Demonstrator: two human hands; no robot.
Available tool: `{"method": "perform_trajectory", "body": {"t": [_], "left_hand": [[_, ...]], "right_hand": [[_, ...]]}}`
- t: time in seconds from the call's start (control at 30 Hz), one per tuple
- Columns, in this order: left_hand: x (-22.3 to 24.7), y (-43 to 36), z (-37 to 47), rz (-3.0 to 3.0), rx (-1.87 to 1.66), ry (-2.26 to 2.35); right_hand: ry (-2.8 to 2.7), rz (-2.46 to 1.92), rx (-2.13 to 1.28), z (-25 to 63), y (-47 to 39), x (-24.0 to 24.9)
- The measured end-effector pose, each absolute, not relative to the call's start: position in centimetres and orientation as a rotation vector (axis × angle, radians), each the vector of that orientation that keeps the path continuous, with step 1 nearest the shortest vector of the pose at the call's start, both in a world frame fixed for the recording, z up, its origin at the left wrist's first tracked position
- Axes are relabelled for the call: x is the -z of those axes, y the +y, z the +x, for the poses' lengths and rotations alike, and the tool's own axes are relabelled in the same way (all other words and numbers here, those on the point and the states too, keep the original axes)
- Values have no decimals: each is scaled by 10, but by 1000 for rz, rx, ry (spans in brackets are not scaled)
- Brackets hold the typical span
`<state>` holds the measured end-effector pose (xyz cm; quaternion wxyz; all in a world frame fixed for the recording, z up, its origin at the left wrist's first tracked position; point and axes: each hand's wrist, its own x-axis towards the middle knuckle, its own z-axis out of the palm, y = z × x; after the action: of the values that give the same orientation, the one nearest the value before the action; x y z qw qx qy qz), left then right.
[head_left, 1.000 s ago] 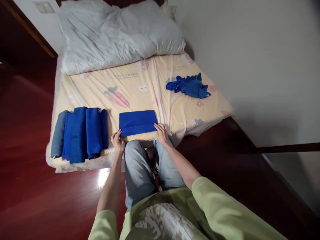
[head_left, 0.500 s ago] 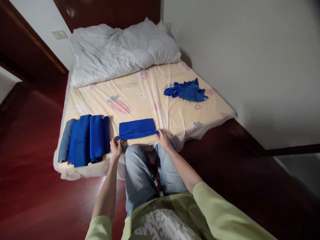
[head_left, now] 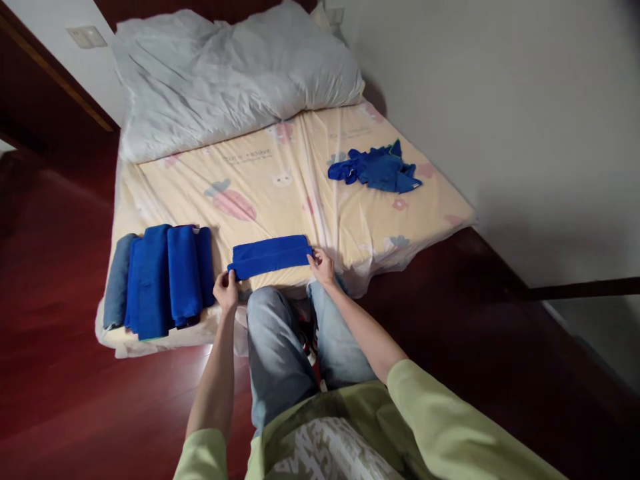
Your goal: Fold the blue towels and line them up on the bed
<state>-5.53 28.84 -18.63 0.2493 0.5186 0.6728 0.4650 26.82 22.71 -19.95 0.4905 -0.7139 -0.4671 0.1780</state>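
Observation:
A blue towel (head_left: pixel 271 256), folded into a narrow strip, lies at the near edge of the bed in front of my knees. My left hand (head_left: pixel 227 289) pinches its near left corner between thumb and fingers. At the opposite end, my right hand (head_left: pixel 321 267) grips the right edge of the same towel. To the left sits a row of rolled or folded blue towels (head_left: pixel 155 280), pressed side by side. One of them, at the far left, is a duller grey-blue (head_left: pixel 119 281).
A crumpled heap of blue cloths (head_left: pixel 377 168) lies on the right side of the bed. A big white pillow or quilt (head_left: pixel 240 73) stretches across the head end. The patterned bed sheet (head_left: pixel 280 207) shows wrinkles. A pale wall (head_left: pixel 490 120) rises on the right.
The near flap of the towel has been folded over away from me and now lies flatter. My right hand has moved slightly up along the edge. The view has tilted down a little.

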Motion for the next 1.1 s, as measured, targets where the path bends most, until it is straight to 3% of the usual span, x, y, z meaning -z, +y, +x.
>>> {"method": "perform_trajectory", "body": {"t": [0.63, 0.9, 1.1], "left_hand": [[183, 298, -40, 1363, -1323, 1955], [188, 286, -47, 1337, -1535, 1848], [183, 274, -51, 1597, -1371, 1725]], "right_hand": [[-1053, -1799, -436, 267, 230, 200], [-1342, -1758, -134, 265, 219, 177], [-1611, -1721, -226, 266, 213, 167]]}}
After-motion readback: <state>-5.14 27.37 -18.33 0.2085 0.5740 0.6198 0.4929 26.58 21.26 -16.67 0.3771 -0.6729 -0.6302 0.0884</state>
